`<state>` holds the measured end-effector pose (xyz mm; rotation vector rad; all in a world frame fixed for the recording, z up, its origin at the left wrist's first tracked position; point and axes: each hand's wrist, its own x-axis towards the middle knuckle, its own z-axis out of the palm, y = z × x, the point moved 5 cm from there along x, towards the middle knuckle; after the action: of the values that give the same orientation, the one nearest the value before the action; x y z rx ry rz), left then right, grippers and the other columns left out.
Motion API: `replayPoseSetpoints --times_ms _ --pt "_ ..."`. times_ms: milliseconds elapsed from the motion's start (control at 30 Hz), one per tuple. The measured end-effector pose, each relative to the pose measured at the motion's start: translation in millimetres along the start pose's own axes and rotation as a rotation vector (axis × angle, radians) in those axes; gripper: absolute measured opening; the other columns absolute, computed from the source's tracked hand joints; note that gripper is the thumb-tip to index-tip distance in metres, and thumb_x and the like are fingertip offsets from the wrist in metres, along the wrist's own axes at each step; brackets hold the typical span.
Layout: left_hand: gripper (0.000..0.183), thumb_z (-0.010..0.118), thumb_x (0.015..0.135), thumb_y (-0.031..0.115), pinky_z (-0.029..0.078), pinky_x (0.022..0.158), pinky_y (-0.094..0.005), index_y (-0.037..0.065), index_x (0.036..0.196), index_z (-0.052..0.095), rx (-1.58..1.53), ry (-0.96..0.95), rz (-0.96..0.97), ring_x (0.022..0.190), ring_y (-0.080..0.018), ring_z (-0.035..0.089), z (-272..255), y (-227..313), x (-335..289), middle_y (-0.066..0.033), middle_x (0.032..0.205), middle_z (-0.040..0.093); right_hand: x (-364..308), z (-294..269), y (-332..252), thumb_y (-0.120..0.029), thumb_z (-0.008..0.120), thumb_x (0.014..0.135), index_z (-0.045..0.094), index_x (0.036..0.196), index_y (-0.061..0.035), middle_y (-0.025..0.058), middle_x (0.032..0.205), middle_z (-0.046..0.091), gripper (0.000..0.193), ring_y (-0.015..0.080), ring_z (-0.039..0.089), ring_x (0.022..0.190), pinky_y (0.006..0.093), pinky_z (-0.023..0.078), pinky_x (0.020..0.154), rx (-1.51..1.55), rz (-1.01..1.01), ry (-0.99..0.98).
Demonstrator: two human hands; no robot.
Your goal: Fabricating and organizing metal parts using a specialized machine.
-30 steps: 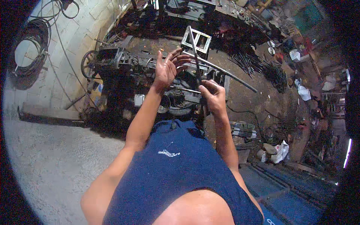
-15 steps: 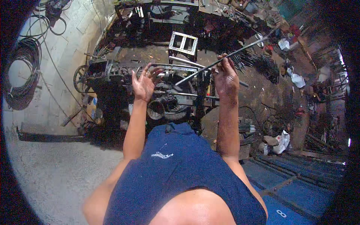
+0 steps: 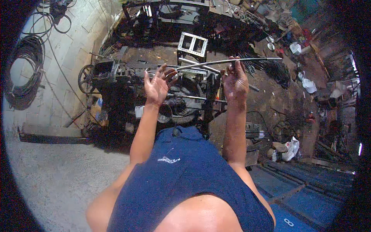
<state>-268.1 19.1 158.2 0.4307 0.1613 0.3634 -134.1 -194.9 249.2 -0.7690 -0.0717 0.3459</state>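
A long thin metal rod [image 3: 257, 59] lies roughly crosswise in front of me, above an old dark machine [image 3: 105, 72]. My right hand [image 3: 236, 86] pinches it near its middle between thumb and fingers. On the other side, my left hand [image 3: 156, 88] is palm up with its fingers spread, holding nothing. Its fingertips are close to the rod's left end; whether they touch cannot be told. Beneath the hands run the machine's metal bars [image 3: 189, 96], and a handwheel [image 3: 85, 79] sits at its left end.
Behind the machine stands a pale perforated metal frame [image 3: 193, 45]. A bundle of dark rods [image 3: 272, 69] lies on the floor to the right. Coiled cable [image 3: 26, 73] rests on the left, white plastic bags [image 3: 308, 85] at right, and blue panels [image 3: 309, 197] at lower right.
The rod has swung from a steep slant to nearly level, its right end coming down and its left end rising. My left hand has moved slightly right, toward the rod's end.
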Motion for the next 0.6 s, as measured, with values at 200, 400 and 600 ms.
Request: replayPoseSetpoints --times_ms 200,400,600 --pt "0.077 0.015 0.089 0.064 0.04 0.095 -0.0435 0.003 0.13 0.039 -0.028 -0.076 -0.037 0.108 -0.0293 0.051 -2.4 -1.2 3.6 -0.0185 0.116 0.053 -3.3 2.5 4.7 -0.02 0.056 0.09 0.061 0.1 -0.0118 -0.0014 0.095 0.063 0.014 0.0076 0.052 0.071 0.0306 0.043 0.068 0.01 0.043 0.027" --pt "0.076 0.016 0.089 0.064 0.041 0.094 -0.0422 0.004 0.13 0.037 0.007 -0.027 -0.044 0.108 -0.0293 0.051 0.5 -6.9 1.6 -0.0184 0.116 0.054 -8.0 -9.7 5.1 -0.016 0.058 0.089 0.063 0.099 -0.0112 -0.0011 0.088 0.065 0.012 0.0069 0.052 0.067 0.0267 0.043 0.063 -0.046 0.01 0.135" --pt "0.074 0.018 0.089 0.063 0.041 0.093 -0.0426 0.004 0.13 0.038 0.084 -0.052 -0.121 0.108 -0.0301 0.052 -6.6 -32.7 0.0 -0.018 0.117 0.055 -11.2 -60.2 0.6 -0.013 0.062 0.085 0.065 0.095 -0.0092 0.0004 0.087 0.066 0.011 0.0073 0.054 0.066 0.0229 0.042 0.058 -0.081 -0.102 0.266"
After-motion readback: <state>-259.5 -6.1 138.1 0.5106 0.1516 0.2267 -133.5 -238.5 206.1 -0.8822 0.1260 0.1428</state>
